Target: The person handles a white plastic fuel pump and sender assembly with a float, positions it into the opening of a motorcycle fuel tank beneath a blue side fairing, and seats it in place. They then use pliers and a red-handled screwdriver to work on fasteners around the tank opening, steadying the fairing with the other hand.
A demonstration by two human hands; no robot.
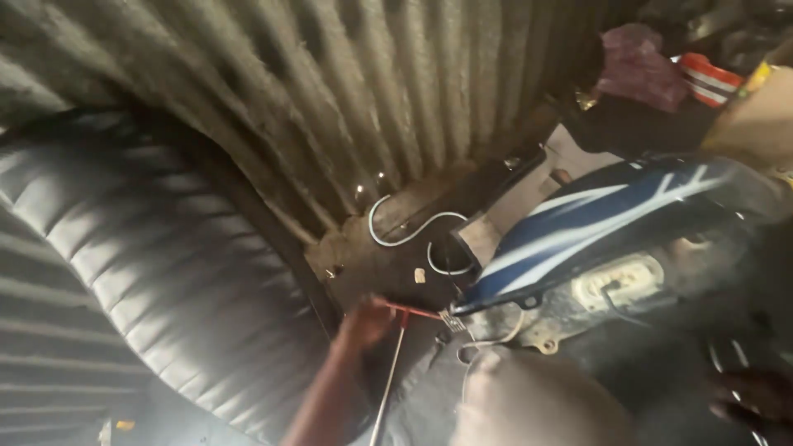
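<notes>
Left hand (363, 324) clamps a red-handled rod (388, 381) (long axis steeply upright, tip pointing down-left).

We see a dim, warm-toned picture, lit from the right and above, so that light falls in streaks across the ribbed black seat (157, 248) on the left and leaves its lower folds dark. The corrugated wall (347, 99) at the far side shows soft grey ridges with deep shadow between them. Glare sits on the blue and white tank (595, 219). The near right corner sinks into black, where we barely make out the right hand (756, 396). The left hand (363, 324) is motion-blurred, and straight lines bend toward the edges.
</notes>
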